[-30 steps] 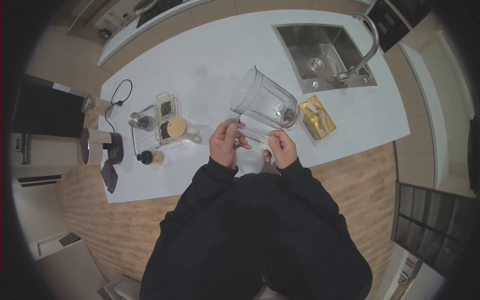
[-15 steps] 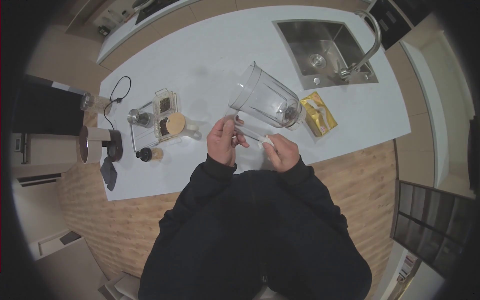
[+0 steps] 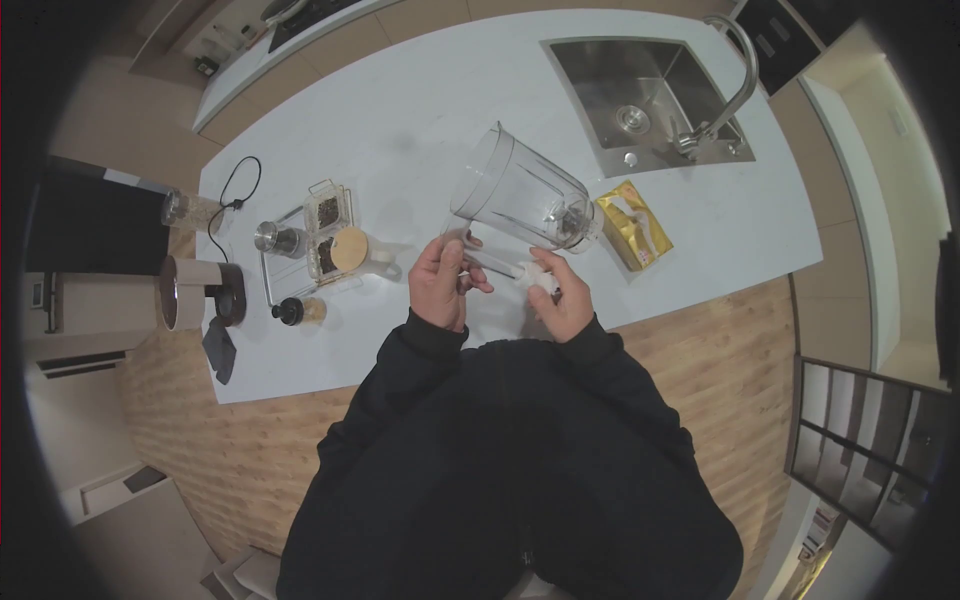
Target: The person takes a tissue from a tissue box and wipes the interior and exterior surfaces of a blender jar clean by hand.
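Note:
A clear blender jar is tilted on its side in front of me, its wide mouth toward the upper left and its bladed base toward the right. My left hand is closed on the jar's handle near the mouth end. In my right hand is a crumpled white tissue, pressed against the base end of the handle. Just right of the jar's base lies a yellow tissue pack, with a white tissue sticking out of its top.
To the left, a wire rack holds glass containers beside a wooden-lidded jug. A small black-topped bottle and the blender's motor base stand farther left. The sink is at the back right.
The white tissue shows more fully between my right fingers, which have spread round it and shifted slightly left. The jar and my left hand have moved slightly left.

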The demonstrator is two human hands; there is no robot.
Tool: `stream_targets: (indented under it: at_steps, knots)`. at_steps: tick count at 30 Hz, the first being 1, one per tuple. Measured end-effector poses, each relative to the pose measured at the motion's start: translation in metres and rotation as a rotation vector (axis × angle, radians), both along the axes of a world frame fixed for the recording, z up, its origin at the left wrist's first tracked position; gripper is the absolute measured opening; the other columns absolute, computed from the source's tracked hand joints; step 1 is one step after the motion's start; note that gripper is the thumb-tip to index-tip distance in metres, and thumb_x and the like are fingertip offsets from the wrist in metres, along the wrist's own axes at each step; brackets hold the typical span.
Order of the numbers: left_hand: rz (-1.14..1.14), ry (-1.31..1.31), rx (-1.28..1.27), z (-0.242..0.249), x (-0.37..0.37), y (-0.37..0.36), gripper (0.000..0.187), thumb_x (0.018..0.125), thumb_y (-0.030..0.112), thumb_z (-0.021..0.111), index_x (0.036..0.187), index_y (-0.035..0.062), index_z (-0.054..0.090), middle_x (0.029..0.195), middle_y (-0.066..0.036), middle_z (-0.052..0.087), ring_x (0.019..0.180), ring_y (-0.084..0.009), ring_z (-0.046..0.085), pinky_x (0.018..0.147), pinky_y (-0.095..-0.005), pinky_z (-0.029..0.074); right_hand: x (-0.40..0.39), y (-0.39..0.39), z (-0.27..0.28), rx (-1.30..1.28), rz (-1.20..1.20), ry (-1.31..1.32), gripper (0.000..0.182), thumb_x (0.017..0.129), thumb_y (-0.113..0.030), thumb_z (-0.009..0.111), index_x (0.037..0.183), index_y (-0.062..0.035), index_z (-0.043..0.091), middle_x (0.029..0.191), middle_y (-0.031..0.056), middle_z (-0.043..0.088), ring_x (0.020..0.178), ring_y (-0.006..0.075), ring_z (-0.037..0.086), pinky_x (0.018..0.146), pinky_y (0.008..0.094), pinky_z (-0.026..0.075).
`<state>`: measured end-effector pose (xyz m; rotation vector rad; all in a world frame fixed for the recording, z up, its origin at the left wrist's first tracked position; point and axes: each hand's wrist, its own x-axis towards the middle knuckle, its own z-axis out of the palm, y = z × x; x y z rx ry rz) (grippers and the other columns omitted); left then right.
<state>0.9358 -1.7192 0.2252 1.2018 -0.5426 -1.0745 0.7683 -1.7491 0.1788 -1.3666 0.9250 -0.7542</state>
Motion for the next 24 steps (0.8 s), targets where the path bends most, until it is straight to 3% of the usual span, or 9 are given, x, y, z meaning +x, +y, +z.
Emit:
stream_targets:
  at_steps: [3, 6, 9, 12, 13, 15, 17, 21, 24]
  knots:
    - [0.016, 0.002, -0.002, -0.001, 0.0, 0.001, 0.032, 0.089, 0.034, 0.058, 0.094, 0.0031, 0.057, 0.094, -0.01, 0.06, 0.052, -0.0146, 0.053, 0.047, -0.0283, 0.053, 0.001, 0.005, 0.003, -0.421, -0.098, 0.345, 0.05, 0.081, -0.041, 0.063, 0.117, -0.0084, 0.055, 0.102, 0.0062, 0.062, 0.066, 0.0165, 0.058, 0.052, 0.0265, 0.045]
    - [0.029, -0.017, -0.006, -0.003, 0.0, 0.001, 0.031, 0.088, 0.033, 0.059, 0.095, 0.0025, 0.057, 0.095, -0.012, 0.06, 0.053, -0.0145, 0.053, 0.046, -0.028, 0.053, 0.005, 0.008, -0.007, -0.659, -0.138, 0.529, 0.031, 0.087, -0.033, 0.056, 0.108, -0.0106, 0.059, 0.092, 0.0049, 0.061, 0.073, 0.0201, 0.059, 0.052, 0.0305, 0.044]
    - [0.043, -0.027, 0.008, -0.006, 0.001, 0.002, 0.03, 0.091, 0.032, 0.054, 0.097, 0.0021, 0.058, 0.093, -0.011, 0.059, 0.051, -0.014, 0.051, 0.046, -0.0276, 0.053, 0.007, 0.009, -0.01, -0.701, -0.096, 0.501, 0.022, 0.089, -0.02, 0.049, 0.106, -0.008, 0.057, 0.086, 0.0065, 0.056, 0.07, 0.0215, 0.054, 0.049, 0.0315, 0.041]
    - [0.023, -0.053, -0.003, -0.009, 0.003, 0.004, 0.035, 0.092, 0.034, 0.052, 0.102, 0.0005, 0.057, 0.095, -0.012, 0.058, 0.052, -0.0144, 0.051, 0.047, -0.027, 0.053, 0.008, 0.007, -0.006, -0.653, -0.012, 0.483, 0.019, 0.092, -0.018, 0.047, 0.103, -0.0049, 0.057, 0.084, 0.0083, 0.055, 0.07, 0.0231, 0.053, 0.052, 0.0321, 0.041]
    - [0.014, -0.052, -0.001, -0.009, 0.004, 0.005, 0.036, 0.092, 0.034, 0.051, 0.103, 0.0004, 0.056, 0.095, -0.012, 0.059, 0.051, -0.0142, 0.051, 0.046, -0.0269, 0.053, 0.009, 0.006, -0.003, -0.592, 0.002, 0.367, 0.014, 0.093, -0.018, 0.045, 0.092, -0.0054, 0.051, 0.078, 0.0074, 0.05, 0.066, 0.022, 0.049, 0.053, 0.0325, 0.037]
    - [0.001, -0.051, 0.003, -0.011, 0.004, 0.005, 0.036, 0.093, 0.034, 0.05, 0.105, 0.0003, 0.056, 0.095, -0.012, 0.06, 0.051, -0.0139, 0.052, 0.046, -0.0268, 0.053, 0.008, 0.004, 0.002, -0.499, 0.022, 0.194, 0.022, 0.095, -0.019, 0.042, 0.076, -0.006, 0.042, 0.069, 0.0061, 0.043, 0.061, 0.0203, 0.041, 0.055, 0.0332, 0.032]
    - [-0.001, -0.061, -0.001, -0.012, 0.005, 0.006, 0.036, 0.093, 0.034, 0.049, 0.102, 0.0001, 0.056, 0.094, -0.012, 0.058, 0.049, -0.0139, 0.051, 0.044, -0.0259, 0.052, 0.005, 0.0, 0.003, 0.0, 0.143, -0.034, 0.03, 0.098, -0.023, 0.04, 0.072, -0.0074, 0.043, 0.06, 0.0049, 0.04, 0.051, 0.0143, 0.039, 0.049, 0.0275, 0.029]
    - [-0.004, -0.057, 0.002, -0.013, 0.005, 0.004, 0.037, 0.093, 0.034, 0.049, 0.103, -0.0011, 0.056, 0.094, -0.013, 0.058, 0.05, -0.014, 0.05, 0.043, -0.0259, 0.051, 0.003, -0.005, 0.01, 0.366, 0.239, -0.122, 0.04, 0.099, -0.026, 0.037, 0.067, -0.005, 0.048, 0.05, 0.006, 0.042, 0.043, 0.0127, 0.039, 0.046, 0.0246, 0.031]
    - [0.016, -0.044, 0.016, -0.016, 0.007, 0.003, 0.038, 0.093, 0.036, 0.049, 0.101, -0.0008, 0.056, 0.095, -0.012, 0.058, 0.051, -0.0121, 0.052, 0.043, -0.0246, 0.051, 0.007, -0.001, 0.005, 0.278, 0.124, -0.024, 0.033, 0.097, -0.035, 0.04, 0.104, -0.0077, 0.056, 0.068, 0.0051, 0.05, 0.05, 0.0114, 0.047, 0.042, 0.0209, 0.04]
